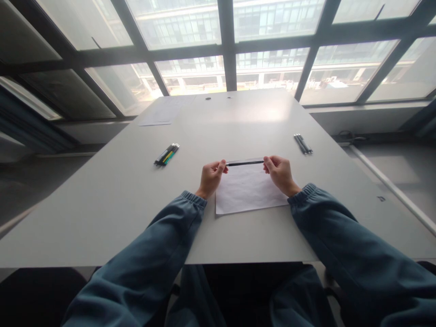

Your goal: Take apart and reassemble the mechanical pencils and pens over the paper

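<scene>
A slim dark pen point(245, 162) is stretched level between my two hands, over the far edge of a white sheet of paper point(250, 190). My left hand point(211, 176) pinches its left end between thumb and fingers. The right end is in the closed fingers of my right hand point(279, 172). Both hands are near the paper's upper corners. Left of them lies a bunch of dark pens point(166, 155) with yellow and green parts. Several grey pens point(303, 144) lie side by side to the right.
The white table point(119, 218) reaches toward large windows. More papers point(160, 111) lie at its far left, and a small dark disc point(208, 98) sits near the far edge. A small dark mark point(381, 198) shows on the right side.
</scene>
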The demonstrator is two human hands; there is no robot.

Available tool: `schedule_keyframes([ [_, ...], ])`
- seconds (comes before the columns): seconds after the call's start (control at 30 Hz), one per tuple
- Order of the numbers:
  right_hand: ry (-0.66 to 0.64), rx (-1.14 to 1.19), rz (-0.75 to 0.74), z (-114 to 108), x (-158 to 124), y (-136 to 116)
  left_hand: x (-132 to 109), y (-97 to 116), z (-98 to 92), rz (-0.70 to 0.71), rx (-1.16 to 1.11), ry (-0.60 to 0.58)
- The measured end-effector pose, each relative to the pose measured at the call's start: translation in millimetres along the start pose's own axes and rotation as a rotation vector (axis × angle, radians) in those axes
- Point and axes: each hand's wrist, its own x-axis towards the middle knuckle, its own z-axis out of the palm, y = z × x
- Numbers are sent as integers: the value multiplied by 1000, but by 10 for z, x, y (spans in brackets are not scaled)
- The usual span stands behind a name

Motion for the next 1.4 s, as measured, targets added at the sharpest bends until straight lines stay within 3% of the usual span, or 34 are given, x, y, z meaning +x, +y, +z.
schedule_keyframes([
  [0.8, -2, -13, 0, 4, 1, 9, 8, -41, -2, 17, 9, -18],
  [1.2, -10, 127, 119, 50, 13, 3, 4, -62, -4, 7, 43, 10],
  [1.4, -23, 144, 143, 43, 4, -14, -2, -63, 13, -9, -50, -19],
])
